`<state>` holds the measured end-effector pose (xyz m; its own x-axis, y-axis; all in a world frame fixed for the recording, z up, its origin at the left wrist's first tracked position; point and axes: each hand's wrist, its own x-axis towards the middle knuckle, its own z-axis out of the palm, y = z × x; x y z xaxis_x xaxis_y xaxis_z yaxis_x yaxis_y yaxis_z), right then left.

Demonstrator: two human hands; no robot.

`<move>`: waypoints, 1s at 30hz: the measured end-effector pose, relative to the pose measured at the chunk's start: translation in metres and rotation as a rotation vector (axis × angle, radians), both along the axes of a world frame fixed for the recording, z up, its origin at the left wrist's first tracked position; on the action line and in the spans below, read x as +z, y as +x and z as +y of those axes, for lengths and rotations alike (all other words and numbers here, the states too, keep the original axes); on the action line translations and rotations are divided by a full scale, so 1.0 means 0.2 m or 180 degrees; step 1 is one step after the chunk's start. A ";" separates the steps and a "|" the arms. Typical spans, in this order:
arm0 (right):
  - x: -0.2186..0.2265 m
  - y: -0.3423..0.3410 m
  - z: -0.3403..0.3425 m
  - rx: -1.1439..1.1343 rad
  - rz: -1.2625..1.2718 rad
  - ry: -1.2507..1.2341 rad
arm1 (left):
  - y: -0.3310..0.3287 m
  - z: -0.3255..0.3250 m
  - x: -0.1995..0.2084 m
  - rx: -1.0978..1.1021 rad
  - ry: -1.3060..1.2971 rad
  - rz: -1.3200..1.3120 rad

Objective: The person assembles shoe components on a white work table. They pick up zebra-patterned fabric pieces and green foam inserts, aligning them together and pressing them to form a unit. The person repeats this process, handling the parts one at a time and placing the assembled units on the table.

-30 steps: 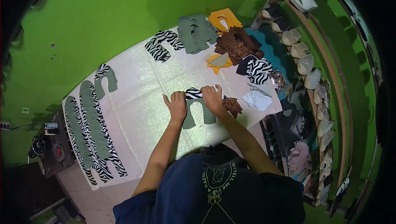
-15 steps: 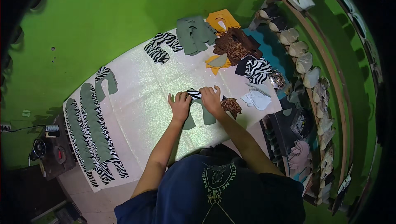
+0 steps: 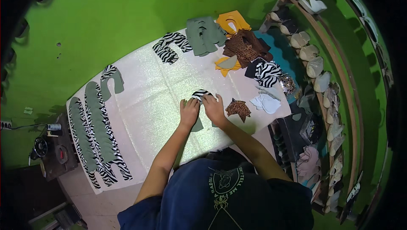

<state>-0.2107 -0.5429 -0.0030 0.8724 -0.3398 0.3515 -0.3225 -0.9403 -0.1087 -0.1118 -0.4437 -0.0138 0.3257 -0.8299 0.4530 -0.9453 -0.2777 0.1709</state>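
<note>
Both of my hands work at a curved, U-shaped grey-green shoe-upper piece [image 3: 197,125] on the pale table, its open end toward me. Along its far, rounded edge lies a zebra-print piece [image 3: 201,93]. My left hand [image 3: 189,113] has its fingers bent down onto the near left side of the zebra print. From the right, my right hand [image 3: 213,109] pinches the same print, with its outer finger sticking up. Much of the grey-green piece is hidden beneath the hands. Just right of them rests a small leopard-print stack [image 3: 238,109].
Overlapping rows of grey-green and zebra pieces [image 3: 99,124] line the left end of the table [image 3: 144,132]. Grey-green [image 3: 203,37], orange [image 3: 232,20], brown [image 3: 246,47] and white [image 3: 266,103] stacks lie along the far and right sides. Shoe forms fill a rack [image 3: 314,66] at right.
My right hand has moved left, closer to my left hand, along the zebra-print piece. The zebra print now shows as an arch beyond my fingers, and the leopard-print stack is uncovered.
</note>
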 end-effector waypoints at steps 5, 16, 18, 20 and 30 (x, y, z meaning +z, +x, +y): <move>-0.04 -0.02 0.09 0.0045 0.0223 0.0037 | -0.01 0.01 -0.03 0.0032 0.0191 0.0127; 0.03 -0.01 0.13 -0.0254 0.0785 0.0442 | -0.02 0.01 0.00 0.0024 0.0177 -0.0105; 0.04 -0.01 0.13 -0.0421 0.0792 0.0600 | -0.02 0.01 -0.02 0.0089 0.0299 -0.0163; 0.03 -0.04 0.09 -0.0453 0.0677 0.0320 | -0.03 0.01 -0.03 0.0165 0.0349 -0.0188; 0.04 -0.04 0.06 -0.0420 0.0591 0.0386 | -0.07 0.01 -0.03 0.0265 0.0301 0.0077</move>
